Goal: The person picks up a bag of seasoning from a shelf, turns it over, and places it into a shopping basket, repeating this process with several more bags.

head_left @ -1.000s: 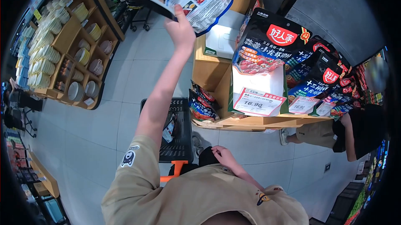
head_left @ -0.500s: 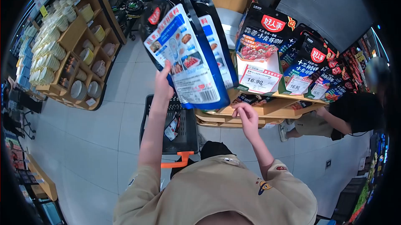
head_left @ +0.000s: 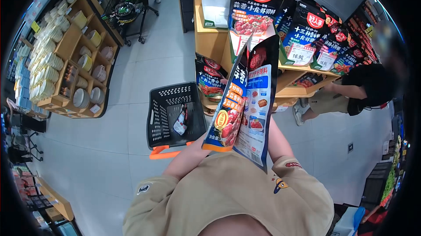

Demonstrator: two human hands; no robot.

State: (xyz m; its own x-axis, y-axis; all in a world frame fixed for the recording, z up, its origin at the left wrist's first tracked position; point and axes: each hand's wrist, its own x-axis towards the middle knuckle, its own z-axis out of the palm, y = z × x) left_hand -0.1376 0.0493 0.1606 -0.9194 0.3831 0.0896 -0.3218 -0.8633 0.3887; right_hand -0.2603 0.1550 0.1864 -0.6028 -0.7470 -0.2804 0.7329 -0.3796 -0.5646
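Two crayfish seasoning pouches stand upright and splayed in a V before my chest. The left seasoning pouch (head_left: 230, 109) shows part of its printed front, with orange patches and red crayfish. The right seasoning pouch (head_left: 256, 109) shows its blue-and-white back. Fingertips of my left hand (head_left: 224, 81) show at the left pouch's edge, closed on it; the rest of that hand is behind it. My right forearm (head_left: 280, 141) goes up behind the right pouch, which hides my right hand and its fingers. A black basket with an orange handle (head_left: 165, 151) stands left of my hands, a small packet (head_left: 180, 121) inside.
Ahead, a wooden display stand (head_left: 302, 71) bears several similar pouches (head_left: 302, 30) with price cards. Bowls fill a wooden shelf (head_left: 83, 60) at left. A person in black (head_left: 366, 87) bends at the right. Another shopper's cart (head_left: 131, 14) is at the back left.
The two pouches have moved down and right, toward my chest, and spread apart, one now showing its front. My right hand has gone behind them. The basket shows more fully.
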